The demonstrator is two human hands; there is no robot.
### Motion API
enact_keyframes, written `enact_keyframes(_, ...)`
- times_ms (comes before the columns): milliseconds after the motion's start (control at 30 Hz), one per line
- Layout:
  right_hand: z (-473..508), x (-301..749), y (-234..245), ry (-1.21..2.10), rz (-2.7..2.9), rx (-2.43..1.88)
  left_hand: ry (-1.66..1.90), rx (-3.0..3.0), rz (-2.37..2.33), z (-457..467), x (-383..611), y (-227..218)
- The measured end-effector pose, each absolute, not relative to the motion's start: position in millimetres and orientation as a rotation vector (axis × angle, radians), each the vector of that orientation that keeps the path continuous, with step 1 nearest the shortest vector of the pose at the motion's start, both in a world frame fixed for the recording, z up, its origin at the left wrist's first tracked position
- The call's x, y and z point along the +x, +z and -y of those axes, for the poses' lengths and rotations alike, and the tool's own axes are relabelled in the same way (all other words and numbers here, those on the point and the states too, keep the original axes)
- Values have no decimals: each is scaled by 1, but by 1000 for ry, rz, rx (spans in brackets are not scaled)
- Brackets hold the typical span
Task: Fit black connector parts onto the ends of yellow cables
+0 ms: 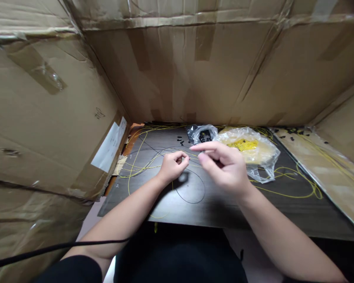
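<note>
My left hand (174,167) is closed in a pinch over the middle of the dark table. A thin yellow cable (141,171) runs to it from the left, and its fingertips appear to grip this strand. Close by on the right, my right hand (225,167) is raised, index finger stretched out and thumb a little apart from it. No held thing can be made out there; its other fingers are curled and partly hidden. Below the hands, a thin black cable (191,203) curves in a loop on the table.
Behind my right hand lies a clear plastic bag (265,151) with small yellow parts (246,144). A smaller bag of black parts (205,135) sits beside it, near loose black pieces (179,140). Coiled yellow cables (306,188) lie right. Cardboard walls (177,74) enclose the table (218,216).
</note>
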State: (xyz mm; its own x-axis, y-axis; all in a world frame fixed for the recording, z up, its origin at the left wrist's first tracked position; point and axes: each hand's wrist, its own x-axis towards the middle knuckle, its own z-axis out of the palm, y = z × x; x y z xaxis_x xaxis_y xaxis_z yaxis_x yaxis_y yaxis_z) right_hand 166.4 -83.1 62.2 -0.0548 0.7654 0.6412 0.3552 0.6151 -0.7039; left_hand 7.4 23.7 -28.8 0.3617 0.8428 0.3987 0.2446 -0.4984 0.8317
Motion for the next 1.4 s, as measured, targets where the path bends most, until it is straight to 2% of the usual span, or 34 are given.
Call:
enact_keyframes(67, 60, 185, 39, 228, 1624, -1140, 1078, 2114, -877, -19, 7, -26)
enact_keyframes(267, 46, 200, -21, 135, 1974, -1325, 1054, 2368, -813, -17, 3, -27)
enact_keyframes(400, 52, 192, -26, -33, 2029, -1345, 1042, 2435, -785, -18, 3, -30)
enact_keyframes(700, 46, 189, -34, -155, 1973, -1359, 1050, 2569, -801, -15, 5, -29)
enact_keyframes(833, 48, 183, -37, -66, 1895, -1375, 1094, 2639, -818, -15, 6, -32)
enact_keyframes(1200, 59, 166, -31, 481, 1593, -1217, 1232, 2596, -768, -13, 0, -26)
enact_keyframes(1400, 54, 172, -24, 520, 1387, -1302, 1298, 2662, -670, -10, 3, -26)
